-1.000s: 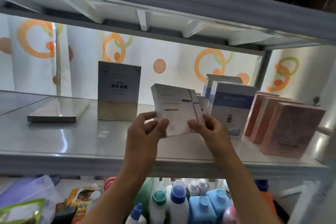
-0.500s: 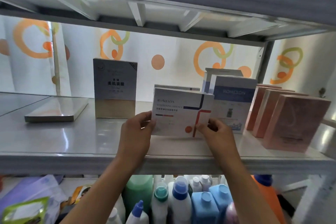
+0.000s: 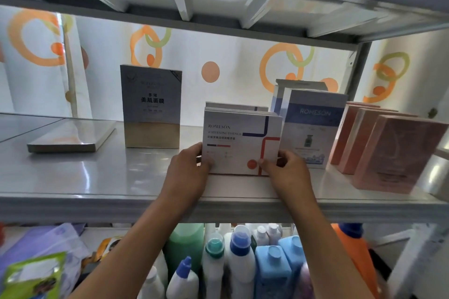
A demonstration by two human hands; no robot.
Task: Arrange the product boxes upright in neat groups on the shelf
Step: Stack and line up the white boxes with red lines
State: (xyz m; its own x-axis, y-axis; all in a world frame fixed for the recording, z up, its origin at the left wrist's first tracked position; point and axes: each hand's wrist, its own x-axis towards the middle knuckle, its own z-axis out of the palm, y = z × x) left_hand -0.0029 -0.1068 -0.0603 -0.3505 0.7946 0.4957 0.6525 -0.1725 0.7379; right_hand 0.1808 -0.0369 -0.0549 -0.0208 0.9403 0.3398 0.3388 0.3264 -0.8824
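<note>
from the head view, the white whitening-essence box (image 3: pixel 243 143) stands upright on the metal shelf (image 3: pixel 97 177), its printed face turned outward, apparently so it reads from the front like its neighbours. the left hand (image 3: pixel 188 172) pinches its lower left corner and the right hand (image 3: pixel 286 170) pinches its lower right edge, both low down, which by my reckoning steadies the base while the box is squared up. a matching white box (image 3: pixel 233 106) stands directly behind it, only its top edge showing, so this looks like a pair being formed. just beside it on the right are two blue-and-white boxes (image 3: pixel 313 128), one behind the other, and further right a row of pink boxes (image 3: pixel 398 155), each kind kept with its own. to the left, well apart, a grey-and-gold box (image 3: pixel 151 107) stands alone, and near the shelf's left end a flat box (image 3: pixel 70 137) lies on its face; i judge that one is not yet stood up. bottles (image 3: pixel 243 262) crowd the shelf below, apart from the job.
</note>
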